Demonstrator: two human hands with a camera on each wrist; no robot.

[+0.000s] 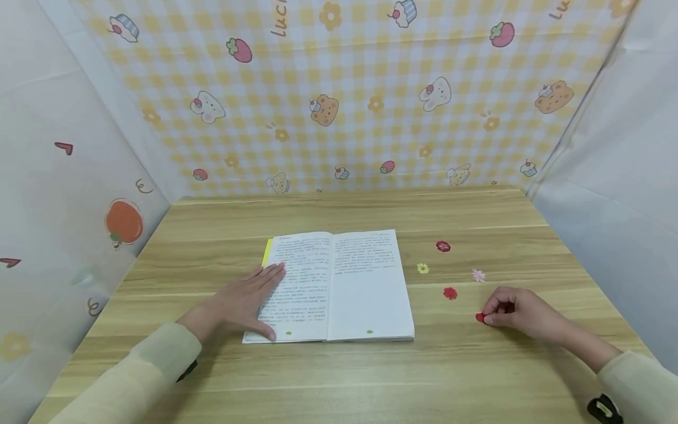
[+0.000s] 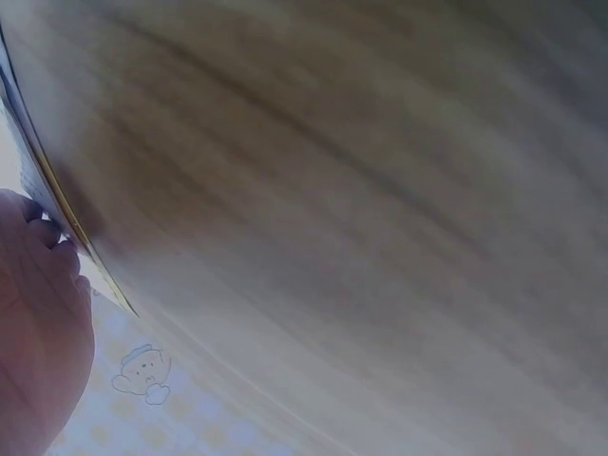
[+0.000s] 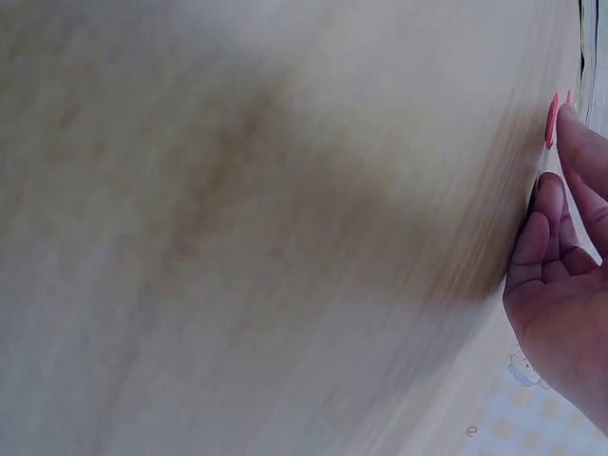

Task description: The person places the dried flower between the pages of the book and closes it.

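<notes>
An open book [image 1: 365, 294] lies on the wooden table, with printed text on both pages and the lower part of its right page blank. My left hand [image 1: 249, 300] rests spread on the left page, its thumb near the bottom edge. In the left wrist view, the same hand [image 2: 38, 323] shows at the left beside the book's edge. To the right of the book, my right hand [image 1: 516, 312] pinches a small red piece [image 1: 479, 317] at the tabletop between thumb and fingers. The fingers hide part of that piece.
Several small flower pieces lie between book and right hand: a dark red one [image 1: 443, 246], a yellow one [image 1: 422, 268], a pink one [image 1: 478, 275] and a bright red one [image 1: 450, 293]. A yellow checked cloth [image 1: 360, 135] hangs behind the table [image 1: 360, 383]; pale cloths flank it.
</notes>
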